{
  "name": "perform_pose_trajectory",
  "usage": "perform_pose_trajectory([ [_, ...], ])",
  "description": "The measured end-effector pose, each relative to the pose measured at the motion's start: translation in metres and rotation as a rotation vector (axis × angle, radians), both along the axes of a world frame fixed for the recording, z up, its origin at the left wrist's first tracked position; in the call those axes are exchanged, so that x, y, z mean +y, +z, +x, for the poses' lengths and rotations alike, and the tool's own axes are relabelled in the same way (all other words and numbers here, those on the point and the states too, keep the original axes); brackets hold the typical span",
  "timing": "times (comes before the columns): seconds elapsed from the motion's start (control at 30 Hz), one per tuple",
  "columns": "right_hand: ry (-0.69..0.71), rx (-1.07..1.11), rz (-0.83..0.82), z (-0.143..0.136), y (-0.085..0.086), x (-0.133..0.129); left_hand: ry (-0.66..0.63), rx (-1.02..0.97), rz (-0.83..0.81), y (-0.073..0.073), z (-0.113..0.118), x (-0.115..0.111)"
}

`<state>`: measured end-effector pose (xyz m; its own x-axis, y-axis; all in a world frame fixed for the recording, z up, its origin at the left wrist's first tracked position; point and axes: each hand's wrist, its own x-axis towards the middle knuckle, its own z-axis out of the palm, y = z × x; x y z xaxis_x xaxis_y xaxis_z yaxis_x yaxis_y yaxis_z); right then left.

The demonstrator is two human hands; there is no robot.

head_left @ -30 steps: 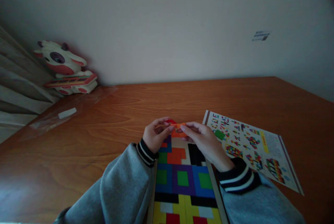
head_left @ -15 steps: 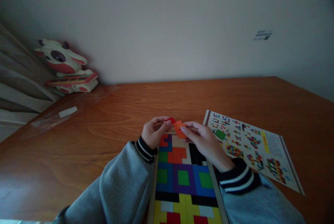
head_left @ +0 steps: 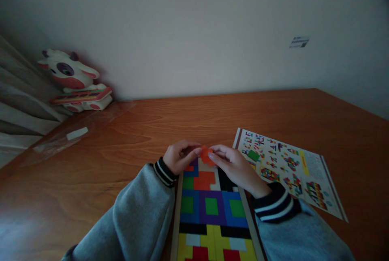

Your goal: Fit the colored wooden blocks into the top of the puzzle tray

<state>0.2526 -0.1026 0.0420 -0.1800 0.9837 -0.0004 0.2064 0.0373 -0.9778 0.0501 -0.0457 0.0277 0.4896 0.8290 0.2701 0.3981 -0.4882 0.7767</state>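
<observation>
Over the far end of a wooden-framed puzzle board (head_left: pixel 174 228), an orange puzzle piece (head_left: pixel 206 156) is held between both my hands. My left hand (head_left: pixel 181 157) pinches its left edge with thumb and fingers. From the other side, my right hand (head_left: pixel 235 167) grips it, thumb on the near face. Its exact outline is partly covered by my fingers. Below lie flat coloured pieces: an orange one (head_left: pixel 204 180), black ones, and green squares framed in blue and purple. Yellow, red and white pieces fill the near part. Bare wood shows at the far end.
A printed pattern sheet (head_left: pixel 306 176) lies right of the board, with a green piece (head_left: pixel 253 155) on it. At the back left sits a cow-shaped toy keyboard (head_left: pixel 80 84) beside a curtain (head_left: pixel 21 103). A white strip (head_left: pixel 77 133) lies on the wooden table (head_left: pixel 121 147).
My hands have come slightly closer together and lower. A red piece seen in my left fingers can no longer be told apart; those fingers now meet the orange piece. The view has shifted slightly.
</observation>
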Motion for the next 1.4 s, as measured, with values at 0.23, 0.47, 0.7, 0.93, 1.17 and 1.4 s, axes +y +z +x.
perform_pose_trajectory([
  [0.23, 0.010, -0.072, 0.101, 0.004, -0.001, 0.000, -0.102, -0.312, -0.444, -0.008, 0.009, -0.005],
  [0.47, 0.012, -0.168, 0.191, 0.009, 0.006, -0.001, -0.106, -0.359, -0.579, -0.005, 0.009, -0.005],
  [0.7, -0.019, -0.143, 0.173, 0.011, 0.003, -0.001, -0.088, -0.397, -0.690, 0.000, 0.011, -0.005],
  [0.93, 0.012, -0.179, 0.239, 0.008, 0.006, -0.003, -0.123, -0.348, -0.694, -0.001, 0.010, -0.005],
  [1.17, -0.005, -0.196, 0.221, 0.012, 0.012, -0.005, -0.123, -0.299, -0.646, 0.003, 0.010, -0.007],
  [1.4, 0.077, -0.542, 0.173, 0.046, 0.009, -0.017, -0.015, -0.380, -0.668, -0.001, 0.013, -0.006],
])
